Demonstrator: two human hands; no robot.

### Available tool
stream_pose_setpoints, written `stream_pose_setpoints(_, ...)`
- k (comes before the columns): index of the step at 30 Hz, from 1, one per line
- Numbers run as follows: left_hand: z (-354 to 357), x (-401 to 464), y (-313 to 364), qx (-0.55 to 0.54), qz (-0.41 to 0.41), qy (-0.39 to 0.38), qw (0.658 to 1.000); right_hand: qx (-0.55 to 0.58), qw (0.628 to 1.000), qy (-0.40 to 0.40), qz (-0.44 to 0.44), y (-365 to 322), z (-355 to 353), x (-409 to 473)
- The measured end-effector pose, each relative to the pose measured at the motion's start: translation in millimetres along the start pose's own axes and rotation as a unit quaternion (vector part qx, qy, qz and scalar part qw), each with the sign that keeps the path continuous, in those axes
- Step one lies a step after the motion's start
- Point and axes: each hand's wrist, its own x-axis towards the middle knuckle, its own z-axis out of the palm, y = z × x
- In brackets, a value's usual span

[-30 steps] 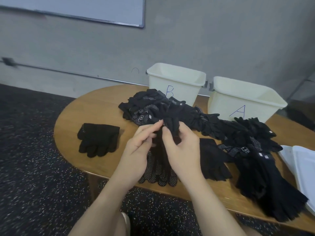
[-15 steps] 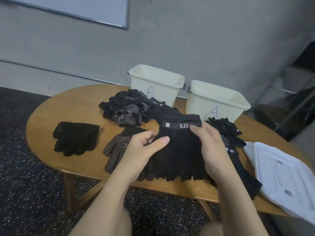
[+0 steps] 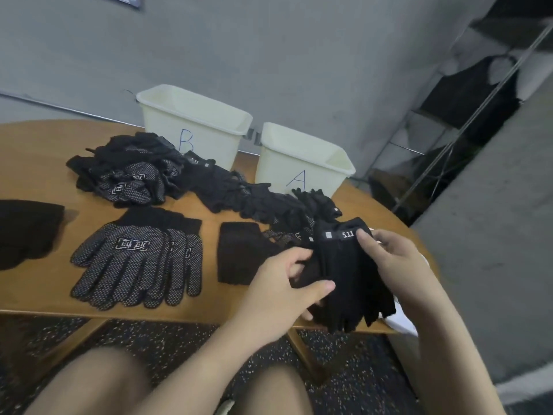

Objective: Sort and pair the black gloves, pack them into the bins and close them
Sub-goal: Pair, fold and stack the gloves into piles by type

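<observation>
Pairing step in hand: left hand (image 3: 287, 283) and right hand (image 3: 389, 259) pinching black fabric "5.11" gloves (image 3: 350, 271) in front of cream plastic bin A (image 3: 302, 166). Next: aligning cuffs, then packing.

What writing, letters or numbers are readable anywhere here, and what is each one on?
"B": blue handwriting on the front of the left bin.
"A": blue handwriting on the front of the right bin.
"5.11": white print on the cuff band of the black gloves held by the left hand and right hand.
White boxed logo on the dotted gloves: characters too unclear to read.
Small white tags on the glove pile: too small.
</observation>
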Motion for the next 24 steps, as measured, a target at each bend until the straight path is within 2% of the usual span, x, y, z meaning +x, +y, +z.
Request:
stream_pose_setpoints(3,12,6,-7,0.022,-0.008,-0.005,1.000,-0.010,1.000,0.015,-0.022,16,-1,11)
stream_pose_setpoints(9,6,29,-10,0.032,-0.033,0.048,0.998,-0.017,0.999,0.013,-0.033,38,15,44)
stream_pose_setpoints(12,-3,36,-15,0.058,-0.069,0.017,0.996,-0.051,0.999,0.016,-0.003,48,24,59)
stream_pose_setpoints(16,-12,40,-23,0.073,-0.088,0.007,0.993,-0.042,0.997,0.046,0.042,60,33,74)
stream_pose_setpoints(20,-16,42,-29,0.099,-0.091,-0.003,0.991,-0.094,0.993,0.053,0.045,69,46,79)
stream_pose_setpoints(24,-19,40,-38,0.127,-0.092,-0.007,0.988,-0.127,0.990,0.056,0.012,78,56,78)
